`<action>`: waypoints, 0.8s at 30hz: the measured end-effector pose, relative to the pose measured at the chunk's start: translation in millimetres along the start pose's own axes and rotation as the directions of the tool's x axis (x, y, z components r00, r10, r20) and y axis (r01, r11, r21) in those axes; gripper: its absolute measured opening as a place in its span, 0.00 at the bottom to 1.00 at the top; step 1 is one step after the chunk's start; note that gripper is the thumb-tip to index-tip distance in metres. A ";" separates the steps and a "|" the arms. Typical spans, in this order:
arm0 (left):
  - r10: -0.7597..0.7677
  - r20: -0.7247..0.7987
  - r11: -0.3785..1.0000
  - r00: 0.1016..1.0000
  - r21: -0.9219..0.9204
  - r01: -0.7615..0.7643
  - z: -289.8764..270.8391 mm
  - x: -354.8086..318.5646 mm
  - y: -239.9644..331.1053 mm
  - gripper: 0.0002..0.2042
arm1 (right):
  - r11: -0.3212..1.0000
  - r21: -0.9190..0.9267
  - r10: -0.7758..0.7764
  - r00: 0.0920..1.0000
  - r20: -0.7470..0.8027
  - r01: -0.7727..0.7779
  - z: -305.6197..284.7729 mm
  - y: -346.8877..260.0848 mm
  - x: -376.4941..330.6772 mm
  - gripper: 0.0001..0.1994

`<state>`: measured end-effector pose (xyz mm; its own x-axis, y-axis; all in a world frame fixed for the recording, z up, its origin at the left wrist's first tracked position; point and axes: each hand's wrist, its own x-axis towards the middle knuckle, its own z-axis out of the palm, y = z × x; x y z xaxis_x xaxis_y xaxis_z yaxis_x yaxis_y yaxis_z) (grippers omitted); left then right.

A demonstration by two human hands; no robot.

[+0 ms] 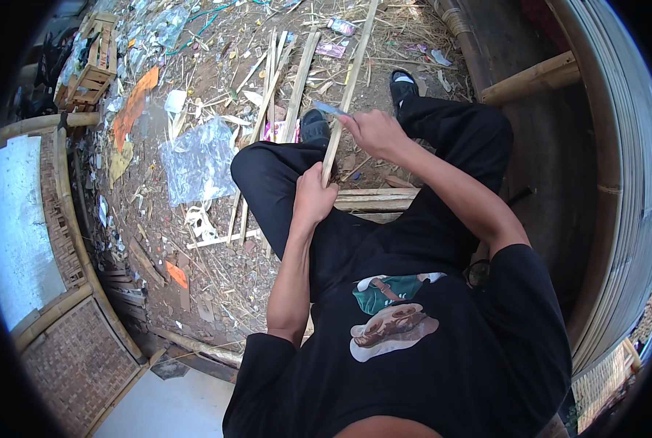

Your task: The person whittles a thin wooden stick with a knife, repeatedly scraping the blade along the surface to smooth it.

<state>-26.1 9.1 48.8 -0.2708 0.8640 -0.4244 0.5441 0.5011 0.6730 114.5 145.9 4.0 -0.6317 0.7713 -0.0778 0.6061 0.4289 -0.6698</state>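
Observation:
A long, pale bamboo strip runs from between my knees up past the top of the picture. My left hand is closed around its near end, above my left thigh. Farther along the strip, my right hand grips a knife whose handle is hidden in the fingers. The knife's blade points left and lies across the strip; whether it cuts into the wood I cannot tell. Other split strips lie on the ground beside my left foot.
I sit with knees apart, a wooden slat piece between my thighs. Litter covers the dirt ground, with a clear plastic bag and an orange scrap. A wooden crate stands far left. Bamboo-framed panels flank the left; a bamboo pole is right.

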 end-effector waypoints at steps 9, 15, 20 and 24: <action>-0.037 0.102 0.971 0.994 -0.233 0.060 7.3 9.3 -6.3 0.09 | 0.987 0.155 -0.068 0.985 0.157 0.044 11.5 -30.8 -52.4 0.27; 0.018 0.173 0.896 0.985 -0.439 0.060 12.1 13.8 -25.3 0.12 | 0.987 0.102 -0.138 0.976 0.166 0.122 16.8 -42.4 -53.9 0.29; 0.045 0.140 0.866 0.989 -0.499 0.032 12.4 13.2 -22.5 0.06 | 0.987 0.031 -0.162 0.969 0.189 0.159 19.6 -39.4 -46.4 0.33; 0.052 0.097 0.896 0.994 -0.445 -0.003 11.3 13.2 -27.1 0.06 | 0.988 0.018 -0.155 0.966 0.207 0.155 24.0 -39.8 -41.4 0.34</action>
<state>-35.4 6.3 18.1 -0.1637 0.8801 -0.4457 0.1349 0.4675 0.8736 104.9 85.6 16.2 -0.8042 0.5811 -0.1244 0.4925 0.5346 -0.6868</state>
